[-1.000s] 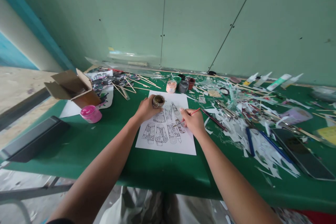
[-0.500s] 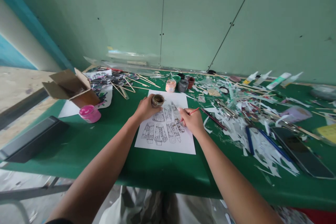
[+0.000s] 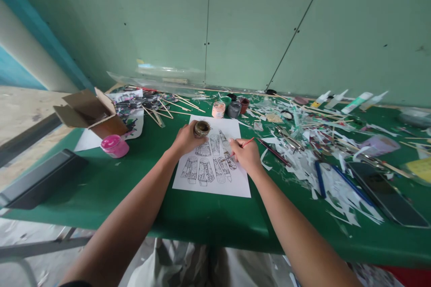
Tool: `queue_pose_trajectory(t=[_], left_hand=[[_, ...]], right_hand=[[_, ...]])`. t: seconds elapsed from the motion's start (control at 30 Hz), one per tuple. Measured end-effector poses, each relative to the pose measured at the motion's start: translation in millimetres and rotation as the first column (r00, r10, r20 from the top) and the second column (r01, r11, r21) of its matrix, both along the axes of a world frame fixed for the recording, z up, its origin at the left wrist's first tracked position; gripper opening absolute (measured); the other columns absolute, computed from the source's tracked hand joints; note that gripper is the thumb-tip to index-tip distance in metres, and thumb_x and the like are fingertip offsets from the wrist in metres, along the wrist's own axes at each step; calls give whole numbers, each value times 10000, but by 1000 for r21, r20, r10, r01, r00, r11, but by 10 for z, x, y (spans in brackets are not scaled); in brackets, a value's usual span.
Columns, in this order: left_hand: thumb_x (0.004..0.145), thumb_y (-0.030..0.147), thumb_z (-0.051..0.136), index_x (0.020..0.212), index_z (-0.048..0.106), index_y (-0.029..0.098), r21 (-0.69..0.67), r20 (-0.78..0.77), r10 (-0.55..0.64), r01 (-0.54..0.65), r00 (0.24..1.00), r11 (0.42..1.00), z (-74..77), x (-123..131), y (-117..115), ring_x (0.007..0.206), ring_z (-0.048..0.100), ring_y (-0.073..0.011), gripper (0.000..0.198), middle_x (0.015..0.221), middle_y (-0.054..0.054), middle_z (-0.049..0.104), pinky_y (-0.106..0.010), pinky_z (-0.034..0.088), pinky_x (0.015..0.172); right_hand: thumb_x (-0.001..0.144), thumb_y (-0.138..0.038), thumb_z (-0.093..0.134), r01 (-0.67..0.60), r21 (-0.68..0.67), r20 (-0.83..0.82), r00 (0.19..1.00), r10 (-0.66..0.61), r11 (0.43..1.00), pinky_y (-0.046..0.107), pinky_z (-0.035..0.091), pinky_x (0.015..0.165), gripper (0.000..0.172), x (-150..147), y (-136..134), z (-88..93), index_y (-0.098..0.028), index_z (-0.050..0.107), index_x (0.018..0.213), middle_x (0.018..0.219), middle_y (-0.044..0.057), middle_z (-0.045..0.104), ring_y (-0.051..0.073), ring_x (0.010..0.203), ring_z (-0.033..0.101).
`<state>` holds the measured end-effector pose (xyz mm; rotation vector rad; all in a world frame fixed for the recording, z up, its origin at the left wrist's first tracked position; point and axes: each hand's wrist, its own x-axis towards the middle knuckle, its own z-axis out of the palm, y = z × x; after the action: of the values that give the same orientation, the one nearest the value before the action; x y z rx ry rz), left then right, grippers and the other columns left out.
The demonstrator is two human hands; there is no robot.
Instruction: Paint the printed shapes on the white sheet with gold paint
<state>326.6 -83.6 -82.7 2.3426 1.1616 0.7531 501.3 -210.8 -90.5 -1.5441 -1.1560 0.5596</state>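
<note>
Where the green bench (image 3: 111,188) starts on the left, a flat dark tray (image 3: 43,179) lies at its near edge. Farther back sits an open cardboard box (image 3: 89,112). A pink pot (image 3: 114,145) stands just beside it, on the near side.

Next comes the left hand (image 3: 184,140). Its fingers (image 3: 191,133) are curled tight around a small brown pot (image 3: 202,128). The pot is open and stands on the far left corner of a white sheet (image 3: 215,186). The sheet lies flat in the middle of the bench and has black line drawings on it.

To the right of the pot is the right hand (image 3: 248,156), resting on the right side of the sheet. Its fingers are pinched shut on a thin red brush (image 3: 248,143), and the brush tip is down on the drawings. Past the far edge of the sheet stand three little pots (image 3: 235,109), close together in a row.

Right of that hand, the bench is covered with white paper scraps (image 3: 336,188) and thin wooden sticks (image 3: 323,114). Two blue pens (image 3: 319,177) lie among the scraps. A dark phone (image 3: 387,195) lies flat near the right end. White tubes (image 3: 357,103) lie along the far edge by the wall.
</note>
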Motion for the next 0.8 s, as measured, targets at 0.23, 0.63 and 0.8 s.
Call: queue_pose_trajectory(t=[0.23, 0.63, 0.8], left_hand=[[628, 324, 731, 1029, 575, 187, 9, 2, 2, -2, 1000, 1000, -8, 2, 5, 888, 589, -296, 451, 933, -89, 650, -386, 433, 706], [631, 316, 734, 1042, 572, 186, -16, -3, 1, -1, 1000, 1000, 19, -2, -9, 915, 589, -299, 460, 956, -92, 652, -393, 441, 732], [634, 321, 730, 1039, 571, 180, -17, -12, 6, -6, 1000, 1000, 26, -2, -11, 914, 590, -297, 457, 963, -96, 654, -391, 439, 733]], right_hand=[[801, -404, 532, -5, -7, -33, 999, 5, 1000, 242, 333, 392, 448, 0, -2, 7, -218, 441, 404, 293, -44, 394, 103, 298, 388], [793, -397, 534, 20, -21, -8, 1000, -20, 1000, 240, 335, 394, 442, 6, -3, 9, -218, 438, 401, 292, -42, 395, 107, 305, 401], [795, -413, 522, 8, -24, 0, 1000, -8, 1000, 248, 341, 400, 448, 11, 7, -1, -221, 438, 399, 297, -37, 405, 112, 307, 405]])
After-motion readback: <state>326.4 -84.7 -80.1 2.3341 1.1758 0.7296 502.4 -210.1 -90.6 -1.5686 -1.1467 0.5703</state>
